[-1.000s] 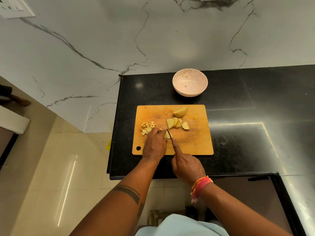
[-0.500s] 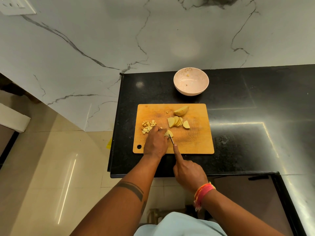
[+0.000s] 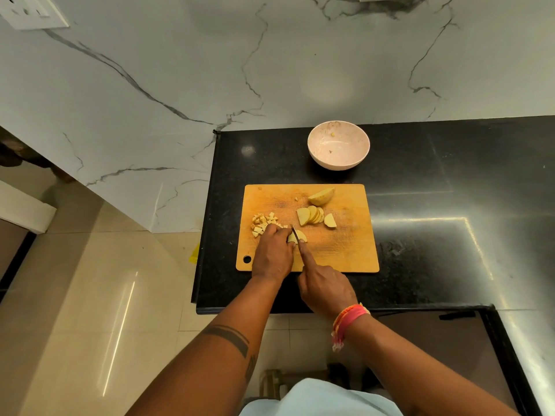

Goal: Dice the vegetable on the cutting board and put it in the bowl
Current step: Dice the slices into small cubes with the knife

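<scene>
Left hand (image 3: 274,254) curls over a potato slice (image 3: 297,236), pinning it to the cutting board (image 3: 345,244). Right hand (image 3: 326,288) grasps a knife (image 3: 295,234), forefinger along the spine, blade on the slice. Step: dicing, roughly midway. Diced pieces (image 3: 264,223) lie just left; sliced stack (image 3: 312,214) and uncut half (image 3: 321,196) wait beyond. Bowl (image 3: 338,144) nearly empty. Next: close even cuts, fingertips tucked. No legible writing.

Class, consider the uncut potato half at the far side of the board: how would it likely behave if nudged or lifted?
The potato half looks solid, so probably stiff and fairly heavy for its size. Its rounded skin side suggests it may rock or roll when pushed. The cut face could be damp and slippery, though the view cannot confirm that.
</scene>
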`<state>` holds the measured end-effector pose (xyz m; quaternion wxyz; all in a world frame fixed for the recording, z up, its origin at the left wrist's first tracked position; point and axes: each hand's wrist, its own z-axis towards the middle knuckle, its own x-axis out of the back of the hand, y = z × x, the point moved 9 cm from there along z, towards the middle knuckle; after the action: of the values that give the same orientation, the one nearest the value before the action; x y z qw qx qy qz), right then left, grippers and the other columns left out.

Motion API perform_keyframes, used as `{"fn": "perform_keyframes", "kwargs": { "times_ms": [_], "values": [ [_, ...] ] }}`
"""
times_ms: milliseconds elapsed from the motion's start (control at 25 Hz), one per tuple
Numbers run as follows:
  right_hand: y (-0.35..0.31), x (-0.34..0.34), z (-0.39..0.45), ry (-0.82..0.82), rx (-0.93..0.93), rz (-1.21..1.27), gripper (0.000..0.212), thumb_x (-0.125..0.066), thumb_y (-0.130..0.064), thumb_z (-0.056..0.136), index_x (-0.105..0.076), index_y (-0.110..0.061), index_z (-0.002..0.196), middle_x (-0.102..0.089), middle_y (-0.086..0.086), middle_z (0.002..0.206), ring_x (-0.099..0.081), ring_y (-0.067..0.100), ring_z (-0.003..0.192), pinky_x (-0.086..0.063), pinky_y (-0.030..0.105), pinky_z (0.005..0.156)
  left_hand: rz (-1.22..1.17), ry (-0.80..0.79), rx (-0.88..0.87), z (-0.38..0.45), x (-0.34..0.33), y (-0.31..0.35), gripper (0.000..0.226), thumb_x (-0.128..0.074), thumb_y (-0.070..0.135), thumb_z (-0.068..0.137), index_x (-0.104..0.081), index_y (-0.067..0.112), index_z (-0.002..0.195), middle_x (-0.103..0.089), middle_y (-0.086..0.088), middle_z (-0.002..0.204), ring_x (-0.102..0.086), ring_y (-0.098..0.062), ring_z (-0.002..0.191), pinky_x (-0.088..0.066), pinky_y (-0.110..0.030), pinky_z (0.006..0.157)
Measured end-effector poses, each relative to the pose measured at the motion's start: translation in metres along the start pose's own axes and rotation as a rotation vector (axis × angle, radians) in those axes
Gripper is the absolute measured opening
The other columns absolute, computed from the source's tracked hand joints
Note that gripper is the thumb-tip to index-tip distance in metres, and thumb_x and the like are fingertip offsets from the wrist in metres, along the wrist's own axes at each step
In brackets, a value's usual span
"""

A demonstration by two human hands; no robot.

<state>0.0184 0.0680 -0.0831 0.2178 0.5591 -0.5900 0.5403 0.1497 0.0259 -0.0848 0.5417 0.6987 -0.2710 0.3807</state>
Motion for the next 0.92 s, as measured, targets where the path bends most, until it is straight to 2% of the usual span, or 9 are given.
{"fn": "perform_keyframes", "kwargs": {
  "times_ms": [120,240,440,560,720,920],
  "values": [
    [-0.003,-0.004,0.011,-0.013,0.007,-0.034,0.071,-0.035,-0.031,0.102,0.004,-0.03,0.161,-0.066,0.013,0.08,-0.06,0.033,0.063,-0.045,0.039,0.056,-0.008,-0.008,0.026,0.003,0.0,-0.002,0.035,-0.059,0.023,0.1,-0.063,0.014,0.134,-0.053,-0.002,0.124,-0.057,-0.02,0.112,-0.051,-0.034,0.098],
    [0.001,-0.011,0.006,-0.027,0.023,-0.056,0.073,-0.036,-0.03,0.101,0.007,-0.029,0.161,-0.066,0.012,0.077,-0.062,0.033,0.063,-0.052,0.041,0.058,0.008,-0.001,0.035,0.004,0.0,-0.001,0.034,-0.059,0.022,0.099,-0.065,0.015,0.132,-0.053,-0.002,0.124,-0.058,-0.02,0.111,-0.051,-0.032,0.097],
    [0.015,-0.018,-0.027,-0.051,0.013,-0.054,0.077,-0.035,-0.031,0.101,0.015,-0.03,0.159,-0.058,0.0,0.068,-0.05,0.018,0.05,-0.042,0.034,0.05,0.019,-0.006,0.026,0.004,-0.001,0.0,0.036,-0.063,0.024,0.098,-0.064,0.015,0.133,-0.052,-0.002,0.127,-0.057,-0.019,0.114,-0.051,-0.033,0.099],
    [0.021,-0.016,-0.038,-0.042,-0.003,-0.032,0.073,-0.034,-0.033,0.103,0.013,-0.03,0.16,-0.058,-0.003,0.067,-0.051,0.014,0.051,-0.046,0.034,0.053,-0.014,-0.01,0.037,0.003,0.0,-0.002,0.038,-0.065,0.024,0.097,-0.063,0.018,0.134,-0.052,0.0,0.126,-0.056,-0.018,0.115,-0.05,-0.035,0.101],
    [0.017,-0.007,-0.033,-0.006,0.016,-0.002,0.074,-0.034,-0.033,0.102,0.012,-0.033,0.16,-0.057,-0.003,0.064,-0.054,0.016,0.052,-0.043,0.034,0.05,-0.069,-0.001,0.02,0.0,0.007,-0.006,0.038,-0.064,0.018,0.098,-0.062,0.016,0.136,-0.053,0.002,0.126,-0.06,-0.01,0.108,-0.05,-0.027,0.101],
    [-0.001,-0.003,-0.009,-0.002,0.018,-0.008,0.071,-0.035,-0.032,0.102,0.005,-0.032,0.161,-0.058,0.001,0.068,-0.051,0.02,0.052,-0.039,0.035,0.05,-0.032,0.008,0.021,0.0,0.011,-0.007,0.035,-0.062,0.021,0.099,-0.063,0.016,0.134,-0.053,0.001,0.124,-0.059,-0.015,0.109,-0.046,-0.024,0.094]
  ]
}}
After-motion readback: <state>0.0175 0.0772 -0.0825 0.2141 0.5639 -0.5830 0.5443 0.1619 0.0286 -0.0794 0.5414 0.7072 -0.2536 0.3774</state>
